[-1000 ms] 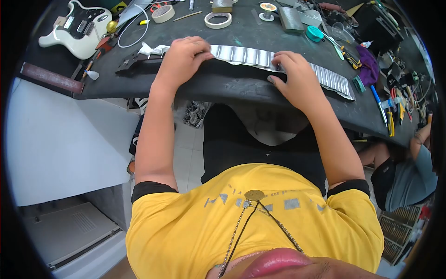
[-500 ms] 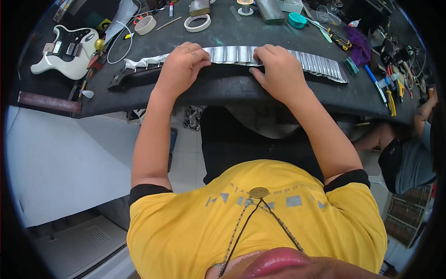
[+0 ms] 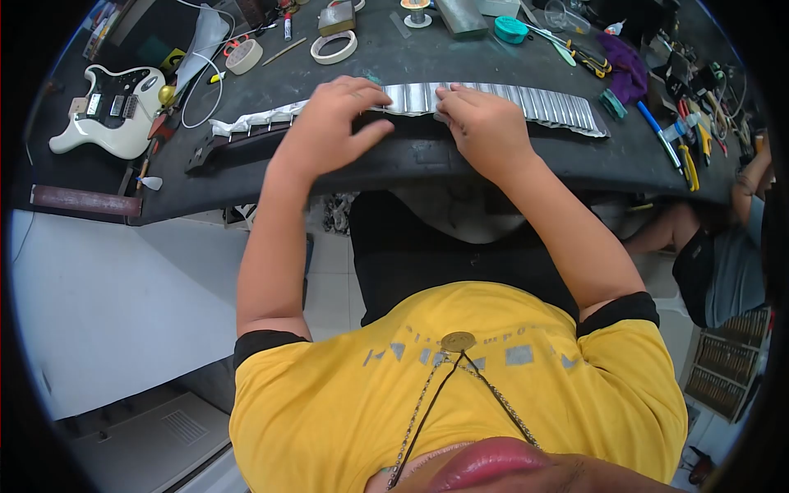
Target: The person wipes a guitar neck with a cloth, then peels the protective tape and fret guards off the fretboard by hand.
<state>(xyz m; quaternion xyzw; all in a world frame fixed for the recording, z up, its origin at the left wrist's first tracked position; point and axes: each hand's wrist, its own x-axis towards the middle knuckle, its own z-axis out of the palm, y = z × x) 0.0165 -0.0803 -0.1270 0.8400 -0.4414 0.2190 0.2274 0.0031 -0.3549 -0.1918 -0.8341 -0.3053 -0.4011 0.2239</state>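
Note:
A long dark guitar neck [image 3: 238, 149] lies along the front of the black worktable, its headstock at the left. Ridged silver foil [image 3: 538, 105] covers its upper face, crumpled towards the headstock. My left hand [image 3: 335, 123] is over the left-middle part of the neck, thumb and fingers apart, fingertips at the foil's edge. To its right, my right hand [image 3: 485, 127] pinches the near edge of the foil between thumb and bent fingers. The underside of the neck is mostly in shadow.
A white guitar body [image 3: 115, 111] lies at the left. Tape rolls [image 3: 334, 48], a solder spool [image 3: 416, 13] and a teal container [image 3: 511, 29] stand behind the neck. Pliers [image 3: 689, 168], pens and a purple cloth [image 3: 628, 72] are at the right, near a seated person [image 3: 731, 271].
The view has shifted, moving the table items leftward. My left hand has opened, its thumb now away from the fingers. My right hand has moved left along the foil, closer to my left hand.

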